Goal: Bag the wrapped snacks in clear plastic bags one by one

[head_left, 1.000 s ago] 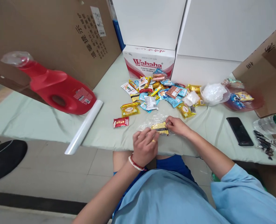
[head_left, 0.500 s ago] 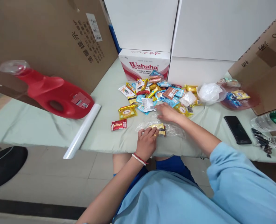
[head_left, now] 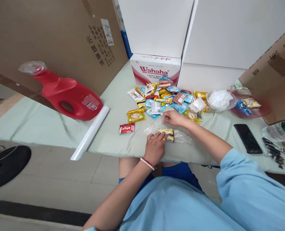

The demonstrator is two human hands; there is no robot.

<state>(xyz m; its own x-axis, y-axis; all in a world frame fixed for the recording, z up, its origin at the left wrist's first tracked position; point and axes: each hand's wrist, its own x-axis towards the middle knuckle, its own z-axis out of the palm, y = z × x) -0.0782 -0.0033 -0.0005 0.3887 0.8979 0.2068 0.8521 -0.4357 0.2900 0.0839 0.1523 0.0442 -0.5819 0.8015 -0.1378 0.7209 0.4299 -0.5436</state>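
Note:
My left hand [head_left: 156,146] is closed at the near edge of a clear plastic bag [head_left: 181,136] that lies on the green-covered table [head_left: 36,125]. It pinches the bag beside a gold snack packet [head_left: 168,133] inside it. My right hand [head_left: 172,118] lies just beyond the bag with its fingers curled into a loose fist. It sits at the front of a pile of small snack packets [head_left: 166,96]; what it holds, if anything, is hidden. A red packet [head_left: 126,128] and a gold packet [head_left: 135,115] lie apart on the left.
A red detergent jug [head_left: 65,96] lies at the left beside a roll of clear film [head_left: 90,133]. A Wahaha box [head_left: 154,69], white boxes and cardboard cartons line the back. A pink bowl [head_left: 250,107], a phone [head_left: 247,138] and bottles [head_left: 282,131] are at the right.
My right hand let go of the gold packet, reached out to the snack pile and now rests closed at its front. My left hand stayed on the bag.

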